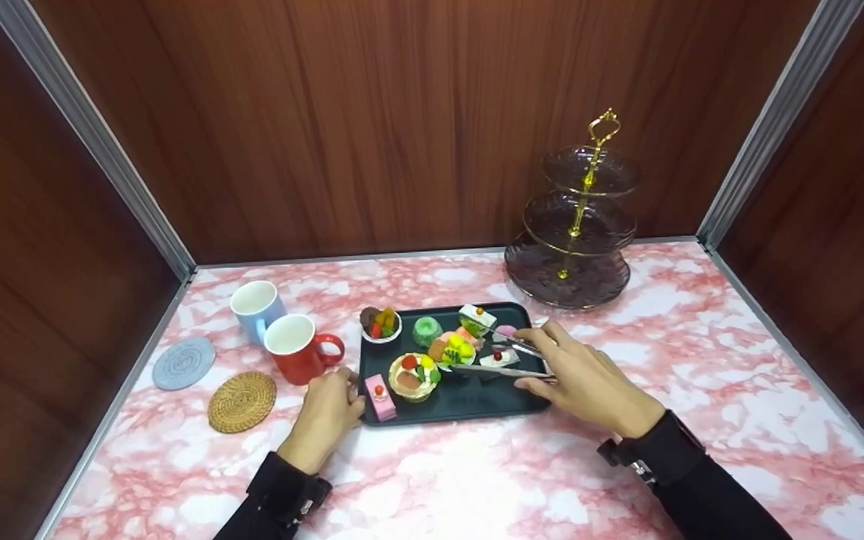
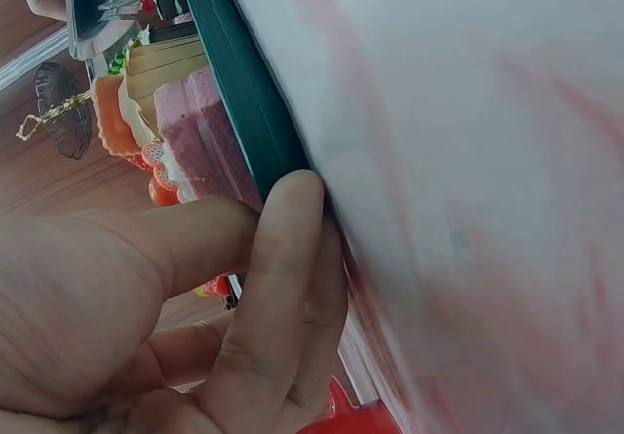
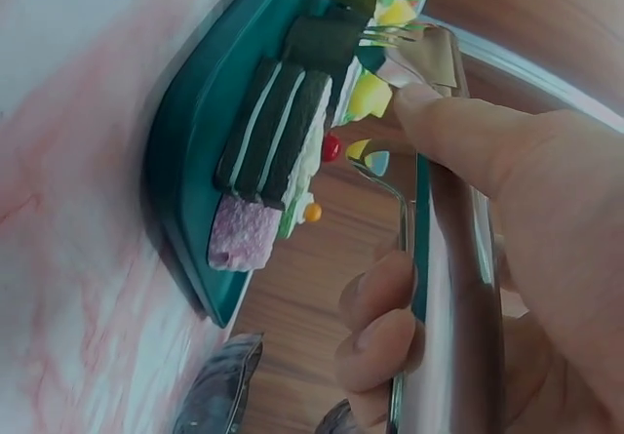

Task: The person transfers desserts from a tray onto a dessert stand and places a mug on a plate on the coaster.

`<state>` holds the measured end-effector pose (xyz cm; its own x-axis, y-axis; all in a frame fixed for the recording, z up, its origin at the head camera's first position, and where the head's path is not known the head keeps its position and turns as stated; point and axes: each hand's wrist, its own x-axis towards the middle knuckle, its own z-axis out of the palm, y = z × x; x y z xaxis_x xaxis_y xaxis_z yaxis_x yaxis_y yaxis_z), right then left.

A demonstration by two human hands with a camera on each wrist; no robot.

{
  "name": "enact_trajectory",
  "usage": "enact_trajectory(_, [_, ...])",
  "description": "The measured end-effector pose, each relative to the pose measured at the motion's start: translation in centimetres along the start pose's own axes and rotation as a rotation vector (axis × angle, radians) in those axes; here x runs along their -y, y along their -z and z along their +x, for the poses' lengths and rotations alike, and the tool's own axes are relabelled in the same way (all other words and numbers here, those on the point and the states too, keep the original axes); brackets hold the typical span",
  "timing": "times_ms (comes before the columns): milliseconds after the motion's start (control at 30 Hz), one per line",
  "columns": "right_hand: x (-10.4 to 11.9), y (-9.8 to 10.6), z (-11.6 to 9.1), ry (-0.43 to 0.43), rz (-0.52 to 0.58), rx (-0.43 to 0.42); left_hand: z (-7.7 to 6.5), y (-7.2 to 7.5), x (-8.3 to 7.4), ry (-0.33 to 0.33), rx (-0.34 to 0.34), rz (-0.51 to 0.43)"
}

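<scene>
My left hand (image 1: 327,409) pinches the left edge of a dark green tray (image 1: 469,405) near its front corner. In the left wrist view, thumb and fingers (image 2: 288,229) grip the rim beside a pink cake (image 2: 200,127). My right hand (image 1: 589,379) holds metal tongs (image 3: 450,239) over the tray's right side, their arms spread apart. A dark layered cake (image 3: 278,137) with white cream and a red cherry lies close to the tong tips. Next to it are a fruit-topped tart (image 1: 456,352), a white-topped cake (image 1: 477,315) and a purple piece (image 3: 244,234).
Left of the tray stand a red mug (image 1: 301,360) and a light blue mug (image 1: 256,307). Grey (image 1: 184,363) and woven (image 1: 242,403) coasters lie farther left. A three-tier glass stand (image 1: 571,277) rises behind right. More sweets, including a green one (image 1: 427,331), sit on the tray.
</scene>
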<state>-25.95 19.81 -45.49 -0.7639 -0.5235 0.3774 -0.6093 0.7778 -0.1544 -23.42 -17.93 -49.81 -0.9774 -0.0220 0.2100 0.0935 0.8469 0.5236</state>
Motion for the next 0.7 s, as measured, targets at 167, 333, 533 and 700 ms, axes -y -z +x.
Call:
enact_trajectory(167, [0.5, -0.4, 0.6, 0.009, -0.021, 0.013, -0.1, -0.1, 0.1, -0.010, -0.005, 0.002])
enact_trajectory(333, [1.0, -0.6, 1.2, 0.010, -0.023, 0.021, -0.1, 0.0, -0.1, -0.019, -0.016, 0.015])
enact_trajectory(533, [1.4, -0.9, 1.6, 0.002, -0.024, 0.024, -0.1, 0.0, -0.2, -0.040, -0.028, 0.023])
enact_trajectory(700, [1.6, -1.3, 1.7, 0.013, -0.020, 0.017, -0.2, 0.0, 0.0, -0.024, -0.022, 0.035])
